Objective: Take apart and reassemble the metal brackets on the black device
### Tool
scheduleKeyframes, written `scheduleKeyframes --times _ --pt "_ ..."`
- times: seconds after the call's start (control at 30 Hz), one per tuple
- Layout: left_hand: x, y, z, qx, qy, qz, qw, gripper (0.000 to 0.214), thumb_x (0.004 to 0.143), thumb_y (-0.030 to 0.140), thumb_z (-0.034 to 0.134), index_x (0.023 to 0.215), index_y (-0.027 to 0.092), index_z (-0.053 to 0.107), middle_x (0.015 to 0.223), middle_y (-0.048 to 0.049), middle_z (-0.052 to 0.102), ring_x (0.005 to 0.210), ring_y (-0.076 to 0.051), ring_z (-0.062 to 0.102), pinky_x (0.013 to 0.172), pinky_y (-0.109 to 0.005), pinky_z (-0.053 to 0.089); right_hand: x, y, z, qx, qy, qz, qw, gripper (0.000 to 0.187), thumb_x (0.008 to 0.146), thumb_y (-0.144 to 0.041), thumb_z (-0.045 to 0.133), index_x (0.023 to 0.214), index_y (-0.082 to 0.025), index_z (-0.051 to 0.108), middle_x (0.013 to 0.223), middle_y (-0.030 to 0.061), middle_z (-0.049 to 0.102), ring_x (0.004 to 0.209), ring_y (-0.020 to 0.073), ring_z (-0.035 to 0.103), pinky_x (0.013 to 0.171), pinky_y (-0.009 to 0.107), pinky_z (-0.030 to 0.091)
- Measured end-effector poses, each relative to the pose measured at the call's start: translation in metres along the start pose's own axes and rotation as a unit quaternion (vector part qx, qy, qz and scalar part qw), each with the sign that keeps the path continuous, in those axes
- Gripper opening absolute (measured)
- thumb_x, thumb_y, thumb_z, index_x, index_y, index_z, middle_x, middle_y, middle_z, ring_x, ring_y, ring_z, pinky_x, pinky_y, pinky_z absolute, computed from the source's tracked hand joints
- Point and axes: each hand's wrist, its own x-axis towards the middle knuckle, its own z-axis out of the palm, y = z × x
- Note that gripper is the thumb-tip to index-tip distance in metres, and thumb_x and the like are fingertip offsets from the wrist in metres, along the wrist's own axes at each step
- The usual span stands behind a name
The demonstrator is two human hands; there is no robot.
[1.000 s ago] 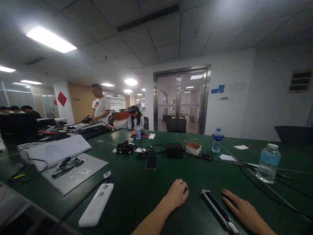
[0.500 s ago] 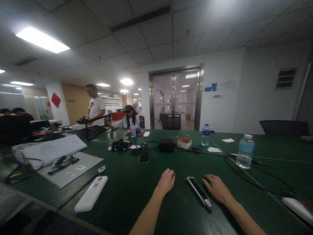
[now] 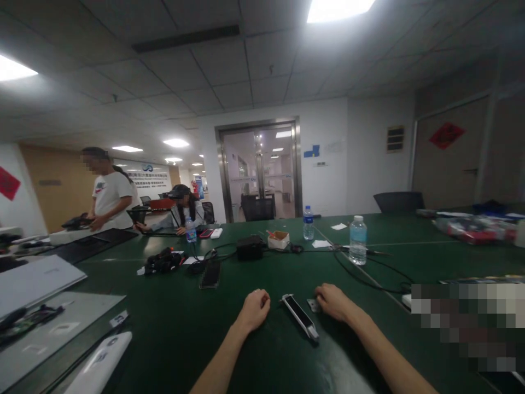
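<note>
My left hand point(image 3: 254, 310) rests on the dark green table with its fingers curled in; nothing shows in it. To its right lies a narrow device point(image 3: 301, 318) with a white frame and a long black face, set at a slant and touched by neither hand. Beyond it, my right hand point(image 3: 333, 302) has its bent fingers on a small flat grey piece point(image 3: 313, 305), whose left part sticks out. The fingertips hide the rest of that piece.
A smartphone point(image 3: 210, 274), a black box point(image 3: 250, 248) with cables and a small open box point(image 3: 278, 239) lie ahead. Two water bottles point(image 3: 308, 223) point(image 3: 358, 241) stand right. A white device point(image 3: 100, 364) lies near left. Two people point(image 3: 112, 194) point(image 3: 186, 210) are across the table.
The view has turned right, so the table's things sit farther left. The grey piece now shows at my right fingertips, where only a dark edge showed before. My left hand stays curled.
</note>
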Motion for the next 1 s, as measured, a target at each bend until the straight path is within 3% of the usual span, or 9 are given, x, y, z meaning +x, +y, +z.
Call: scheduleKeyframes --times 0.1,0.43,0.7,1.0 --pt "0.001 0.002 0.0 0.022 0.033 0.019 0.999 0.019 0.089 0.025 0.044 0.092 0.017 0.061 0.095 -0.0058 0.061 0.083 -0.017 0.057 0.076 -0.029 0.048 -0.001 0.005 -0.005 0.006 0.005 0.001 1.0 0.032 0.084 -0.011 0.043 0.099 -0.016 0.071 0.101 0.013 0.067 0.097 0.0214 0.061 0.081 0.026 0.041" --pt "0.01 0.007 -0.003 0.082 0.037 0.055 0.994 0.029 0.091 0.033 0.044 0.109 0.017 0.06 0.108 -0.008 0.063 0.1 -0.022 0.057 0.088 -0.037 0.045 -0.003 0.009 -0.015 0.007 -0.001 0.036 0.999 0.036 0.08 -0.009 0.048 0.104 -0.022 0.071 0.111 0.0095 0.067 0.098 0.0202 0.063 0.076 0.023 0.044" --pt "0.018 0.015 0.003 0.119 -0.001 0.127 0.985 0.032 0.093 0.036 0.045 0.117 0.021 0.059 0.11 -0.0054 0.064 0.103 -0.021 0.056 0.088 -0.036 0.042 -0.012 0.016 -0.027 0.032 -0.029 0.07 0.997 0.039 0.08 -0.008 0.049 0.108 -0.025 0.07 0.112 0.0069 0.067 0.103 0.019 0.062 0.081 0.024 0.043" --pt "0.022 0.015 0.005 0.115 -0.037 0.13 0.984 0.033 0.097 0.029 0.038 0.116 0.023 0.063 0.107 -0.0046 0.067 0.098 -0.02 0.056 0.085 -0.034 0.041 -0.009 0.015 -0.022 0.034 -0.032 0.06 0.997 0.037 0.079 -0.009 0.052 0.104 -0.027 0.072 0.11 0.0052 0.068 0.102 0.0193 0.062 0.077 0.023 0.044"
